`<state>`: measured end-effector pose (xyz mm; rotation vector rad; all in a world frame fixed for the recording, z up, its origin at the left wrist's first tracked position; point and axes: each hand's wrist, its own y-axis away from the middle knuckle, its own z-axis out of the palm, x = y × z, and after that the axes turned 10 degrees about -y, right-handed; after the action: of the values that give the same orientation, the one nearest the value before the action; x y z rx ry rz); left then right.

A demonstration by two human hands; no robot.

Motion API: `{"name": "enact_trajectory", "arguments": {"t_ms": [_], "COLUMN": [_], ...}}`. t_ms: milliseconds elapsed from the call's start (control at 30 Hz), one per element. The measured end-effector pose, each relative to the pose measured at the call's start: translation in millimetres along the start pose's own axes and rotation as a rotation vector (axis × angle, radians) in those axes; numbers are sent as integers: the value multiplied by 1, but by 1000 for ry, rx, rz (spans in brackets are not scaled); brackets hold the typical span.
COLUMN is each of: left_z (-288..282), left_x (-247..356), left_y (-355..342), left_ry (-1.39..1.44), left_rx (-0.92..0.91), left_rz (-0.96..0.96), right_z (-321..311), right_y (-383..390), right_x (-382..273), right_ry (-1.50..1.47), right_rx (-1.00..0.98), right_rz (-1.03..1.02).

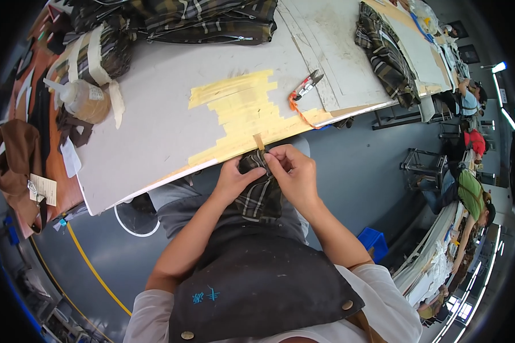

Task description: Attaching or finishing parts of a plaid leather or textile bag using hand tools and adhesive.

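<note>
Between my hands, at the table's near edge, hangs a dark plaid fabric piece (258,197) with pale lines, draping down over my lap. My left hand (234,179) grips its left side, the thumb lying across the top. With thumb and forefinger, my right hand (294,172) pinches its upper right corner. A narrow tan strip (259,142) sticks up from beside the fingertips onto the yellow-taped tabletop; how it joins the fabric is hidden. Small snips (309,84) with red on the handles and an orange cord lie on the table, beyond my right hand.
Plaid garments with zippers (212,23) are heaped at the table's far left. A glue bottle (86,100) stands near the left end, by brown fabric (17,148). Another plaid piece (386,54) lies far right. A blue bin (373,243) is on the floor; other people work at right.
</note>
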<state>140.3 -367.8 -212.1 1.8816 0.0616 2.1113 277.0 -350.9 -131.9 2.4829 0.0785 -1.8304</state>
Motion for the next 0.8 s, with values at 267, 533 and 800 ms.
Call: {"name": "enact_trajectory", "arguments": {"t_ms": [267,533,800], "left_z": [2,12,13], "left_x": [-33,-28,-27], "left_y": [-13,-11,-11], "left_ry": [420,441,443], "left_rx": [-113,20,24], "left_rz": [-200,-133,-70], "right_z": [-1,9,4], "right_y": [4,-1,1], "right_x": [4,0,8], "right_ry": [-150,6,-252], "right_rx": [3,50,14], "right_rz": [112,71,219]}}
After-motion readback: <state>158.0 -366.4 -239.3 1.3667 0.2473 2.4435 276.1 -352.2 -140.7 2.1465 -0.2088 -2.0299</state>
